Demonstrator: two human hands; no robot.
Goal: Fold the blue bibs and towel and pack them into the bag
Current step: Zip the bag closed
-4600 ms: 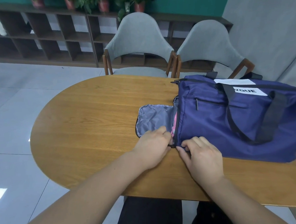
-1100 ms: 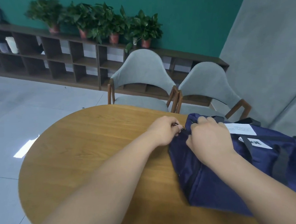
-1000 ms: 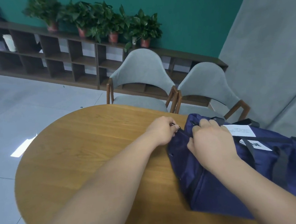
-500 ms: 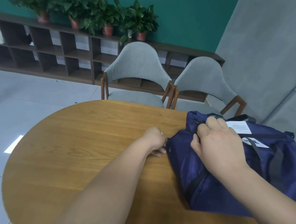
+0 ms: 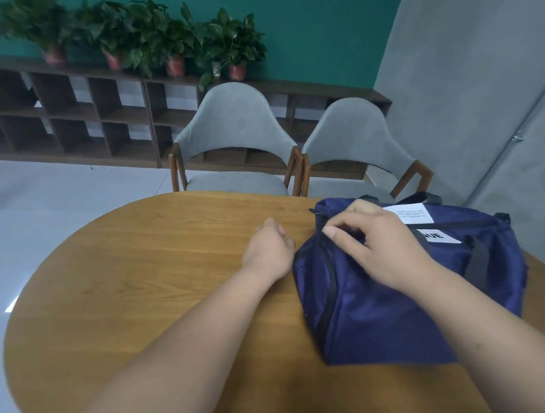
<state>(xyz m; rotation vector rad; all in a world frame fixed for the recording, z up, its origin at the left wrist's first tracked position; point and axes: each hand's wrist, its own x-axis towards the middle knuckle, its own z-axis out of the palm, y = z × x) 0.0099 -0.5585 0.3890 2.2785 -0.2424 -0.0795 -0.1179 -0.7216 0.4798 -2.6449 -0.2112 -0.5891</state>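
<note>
Left grip (image 5: pixel 269 253), loosely curled and empty, sits just left of the bag (image 5: pixel 374 313); right grip (image 5: pixel 381 245) curls atop it, hold unclear.

The bag (image 5: pixel 391 311) is lying on the table's (image 5: pixel 139 285) right side, with the right hand (image 5: pixel 378 246) resting on top and the left hand (image 5: pixel 269 253) just left of it. Two chairs (image 5: pixel 237 126) are standing behind the table, before a shelf (image 5: pixel 56 117) carrying plants (image 5: pixel 165 40).

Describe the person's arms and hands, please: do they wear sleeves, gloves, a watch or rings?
The left arm and the right arm are bare along all of their visible length, and no sleeve shows. The left hand and the right hand wear no gloves. No ring, watch or bracelet shows on the sides that face the camera.
</note>
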